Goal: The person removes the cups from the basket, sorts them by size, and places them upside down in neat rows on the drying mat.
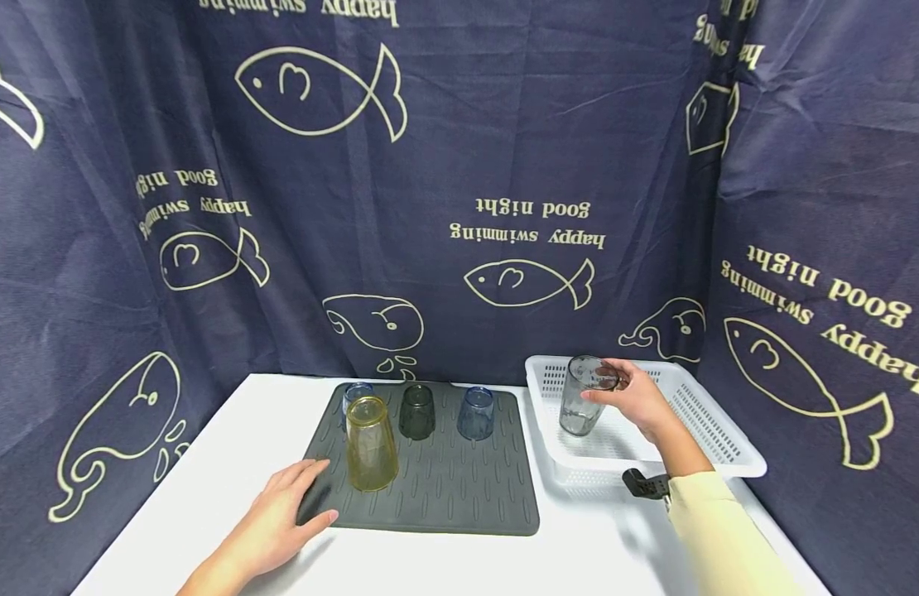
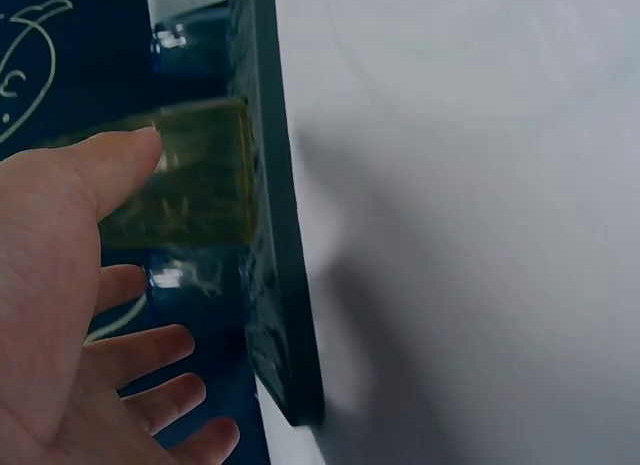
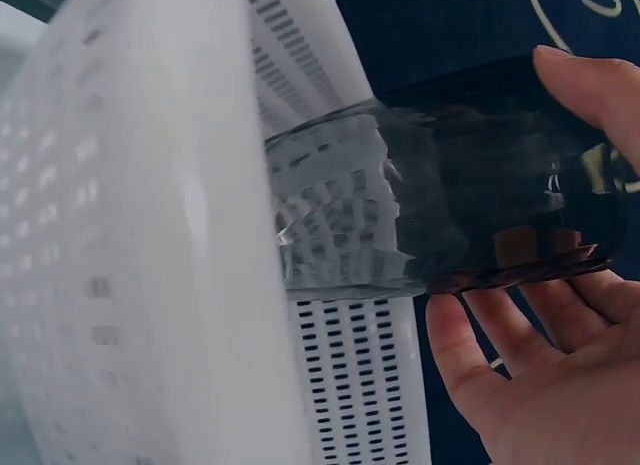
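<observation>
My right hand grips a tall grey clear glass near its upper end, thumb on one side and fingers on the other. The glass leans slightly inside the white basket, its lower end hidden behind the basket wall in the right wrist view. Beside the left edge of a dark grey ridged mat, my left hand has its fingers spread and holds nothing. Closest to it is a tall yellow glass on the mat; in the left wrist view the thumb overlaps that yellow glass.
Behind the yellow glass stands a blue glass, partly hidden. A dark grey glass and another blue glass stand along the mat's back. A dark blue curtain closes off the back and sides of the white table.
</observation>
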Demonstrator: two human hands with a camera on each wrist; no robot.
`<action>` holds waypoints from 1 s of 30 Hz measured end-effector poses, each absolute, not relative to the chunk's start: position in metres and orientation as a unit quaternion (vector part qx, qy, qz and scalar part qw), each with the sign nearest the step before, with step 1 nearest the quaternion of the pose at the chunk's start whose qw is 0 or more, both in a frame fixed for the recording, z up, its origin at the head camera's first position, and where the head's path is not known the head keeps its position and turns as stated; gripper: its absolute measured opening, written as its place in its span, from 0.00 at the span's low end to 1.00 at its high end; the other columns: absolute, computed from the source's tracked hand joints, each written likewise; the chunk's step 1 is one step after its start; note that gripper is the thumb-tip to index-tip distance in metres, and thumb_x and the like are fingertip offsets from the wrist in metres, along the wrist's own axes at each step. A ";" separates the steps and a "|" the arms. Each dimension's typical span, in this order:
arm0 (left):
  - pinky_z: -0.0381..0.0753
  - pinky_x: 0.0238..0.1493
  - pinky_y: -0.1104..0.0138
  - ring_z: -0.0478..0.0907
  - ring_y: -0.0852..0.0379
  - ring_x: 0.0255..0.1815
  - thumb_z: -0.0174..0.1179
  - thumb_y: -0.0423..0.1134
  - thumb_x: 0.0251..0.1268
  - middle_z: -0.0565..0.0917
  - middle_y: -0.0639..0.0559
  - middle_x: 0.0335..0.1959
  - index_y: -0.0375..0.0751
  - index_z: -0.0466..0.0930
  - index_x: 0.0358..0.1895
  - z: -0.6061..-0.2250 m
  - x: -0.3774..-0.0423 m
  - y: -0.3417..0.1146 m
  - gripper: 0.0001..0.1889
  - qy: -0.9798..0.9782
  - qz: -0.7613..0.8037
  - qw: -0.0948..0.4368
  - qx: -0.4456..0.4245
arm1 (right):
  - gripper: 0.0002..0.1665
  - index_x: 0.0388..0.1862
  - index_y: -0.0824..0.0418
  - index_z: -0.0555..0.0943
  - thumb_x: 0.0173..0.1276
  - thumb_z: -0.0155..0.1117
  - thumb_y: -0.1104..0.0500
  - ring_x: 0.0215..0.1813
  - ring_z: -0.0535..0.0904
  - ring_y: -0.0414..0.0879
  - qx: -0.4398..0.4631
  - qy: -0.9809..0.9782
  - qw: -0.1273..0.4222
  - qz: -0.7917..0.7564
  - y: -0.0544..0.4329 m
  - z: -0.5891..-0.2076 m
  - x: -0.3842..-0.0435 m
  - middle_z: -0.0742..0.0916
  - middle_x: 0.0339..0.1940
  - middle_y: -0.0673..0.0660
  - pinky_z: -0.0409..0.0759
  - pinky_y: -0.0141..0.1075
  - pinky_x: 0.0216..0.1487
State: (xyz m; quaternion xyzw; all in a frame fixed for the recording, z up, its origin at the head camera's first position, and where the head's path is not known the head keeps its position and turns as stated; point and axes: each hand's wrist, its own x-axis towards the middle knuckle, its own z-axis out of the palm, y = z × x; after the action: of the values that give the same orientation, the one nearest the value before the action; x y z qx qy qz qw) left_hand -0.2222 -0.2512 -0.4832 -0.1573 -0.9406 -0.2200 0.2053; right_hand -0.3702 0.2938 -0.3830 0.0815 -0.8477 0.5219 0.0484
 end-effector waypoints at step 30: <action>0.78 0.64 0.47 0.71 0.54 0.70 0.66 0.57 0.68 0.74 0.66 0.67 0.64 0.69 0.71 -0.468 -0.219 -0.166 0.30 -0.901 -0.364 0.097 -0.216 | 0.48 0.75 0.59 0.70 0.56 0.81 0.63 0.51 0.82 0.37 0.191 -0.816 0.164 0.521 0.243 -0.370 -0.314 0.78 0.62 0.61 0.82 0.24 0.47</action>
State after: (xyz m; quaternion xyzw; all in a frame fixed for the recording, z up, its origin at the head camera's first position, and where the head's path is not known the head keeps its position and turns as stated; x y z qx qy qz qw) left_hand -0.2188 -0.1660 -0.4685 -0.2157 -0.9010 -0.3635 0.0973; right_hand -0.3143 0.2430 -0.3700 0.1905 -0.8155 0.5214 0.1636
